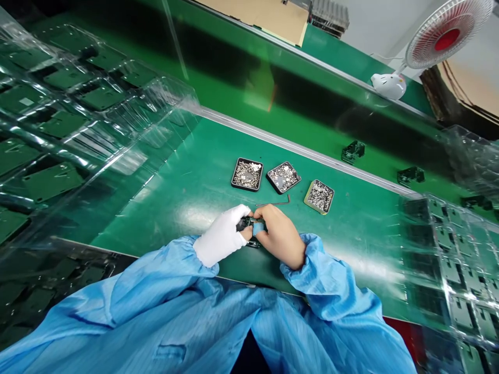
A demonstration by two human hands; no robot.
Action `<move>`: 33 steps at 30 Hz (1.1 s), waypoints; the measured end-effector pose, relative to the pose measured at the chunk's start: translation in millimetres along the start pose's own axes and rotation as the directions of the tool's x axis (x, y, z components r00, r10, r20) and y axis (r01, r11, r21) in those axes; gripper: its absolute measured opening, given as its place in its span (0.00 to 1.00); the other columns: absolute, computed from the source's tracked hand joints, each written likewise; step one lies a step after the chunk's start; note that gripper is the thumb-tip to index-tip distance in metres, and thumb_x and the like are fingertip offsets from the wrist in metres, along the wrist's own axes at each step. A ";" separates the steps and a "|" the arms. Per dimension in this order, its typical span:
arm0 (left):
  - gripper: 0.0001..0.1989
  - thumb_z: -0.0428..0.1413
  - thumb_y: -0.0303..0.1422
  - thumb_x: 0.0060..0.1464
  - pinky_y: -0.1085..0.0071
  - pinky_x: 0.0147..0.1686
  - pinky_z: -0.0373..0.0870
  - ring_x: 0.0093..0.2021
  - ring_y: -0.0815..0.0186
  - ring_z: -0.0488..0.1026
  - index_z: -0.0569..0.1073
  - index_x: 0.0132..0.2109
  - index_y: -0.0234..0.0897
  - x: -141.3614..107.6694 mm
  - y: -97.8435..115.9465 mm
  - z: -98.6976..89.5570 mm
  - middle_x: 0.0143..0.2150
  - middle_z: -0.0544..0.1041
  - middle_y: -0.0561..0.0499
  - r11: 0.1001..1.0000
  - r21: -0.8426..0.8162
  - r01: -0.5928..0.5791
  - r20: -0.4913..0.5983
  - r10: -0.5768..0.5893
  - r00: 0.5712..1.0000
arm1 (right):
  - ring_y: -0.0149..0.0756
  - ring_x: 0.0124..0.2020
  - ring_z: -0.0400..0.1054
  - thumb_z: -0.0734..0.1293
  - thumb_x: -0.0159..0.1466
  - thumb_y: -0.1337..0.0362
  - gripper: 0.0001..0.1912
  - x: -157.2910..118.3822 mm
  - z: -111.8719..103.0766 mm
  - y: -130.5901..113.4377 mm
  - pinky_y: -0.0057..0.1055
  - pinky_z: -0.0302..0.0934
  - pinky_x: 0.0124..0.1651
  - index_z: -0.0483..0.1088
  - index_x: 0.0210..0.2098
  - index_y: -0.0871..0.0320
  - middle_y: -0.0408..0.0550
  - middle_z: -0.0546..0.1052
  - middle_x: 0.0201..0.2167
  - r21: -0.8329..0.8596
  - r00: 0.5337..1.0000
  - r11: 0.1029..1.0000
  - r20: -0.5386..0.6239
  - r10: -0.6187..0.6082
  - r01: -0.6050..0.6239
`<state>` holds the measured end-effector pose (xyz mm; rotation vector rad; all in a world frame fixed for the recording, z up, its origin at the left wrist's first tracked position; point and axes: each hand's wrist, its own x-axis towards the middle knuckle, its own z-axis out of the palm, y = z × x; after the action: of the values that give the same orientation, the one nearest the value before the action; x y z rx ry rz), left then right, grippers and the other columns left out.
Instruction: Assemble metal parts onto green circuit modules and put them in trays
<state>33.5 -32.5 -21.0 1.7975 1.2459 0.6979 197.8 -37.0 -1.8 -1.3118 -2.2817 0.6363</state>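
In a white fingerless glove, my left hand closes around the left side of a small dark device part. My bare right hand, with a blue cover on one fingertip, pinches the same part from the right. Both sets of fingertips meet over it and hide most of it, so its exact kind is unclear. Just beyond my hands lies a thin L-shaped metal tool. Farther off stand a square dish, a second dish and a third dish, each holding many small metal pieces.
Clear plastic trays with flat dark parts are stacked at the left. More clear trays stand at the right. Behind a metal rail runs a green strip carrying dark parts. A white fan sits on the back shelf.
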 end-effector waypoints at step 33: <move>0.18 0.57 0.36 0.43 0.55 0.40 0.70 0.42 0.51 0.70 0.66 0.42 0.33 -15.9 -0.6 6.8 0.36 0.71 0.44 0.892 0.384 -0.237 0.019 0.249 0.968 | 0.38 0.43 0.68 0.56 0.57 0.77 0.18 -7.9 -9.3 -2.8 0.32 0.64 0.43 0.64 0.45 0.58 0.49 0.73 0.41 -0.121 0.992 0.993 0.123 0.031 -0.016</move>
<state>33.0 -49.3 -24.8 2.3051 1.2533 0.6509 204.8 -43.6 6.3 -1.3919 -2.4416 0.6139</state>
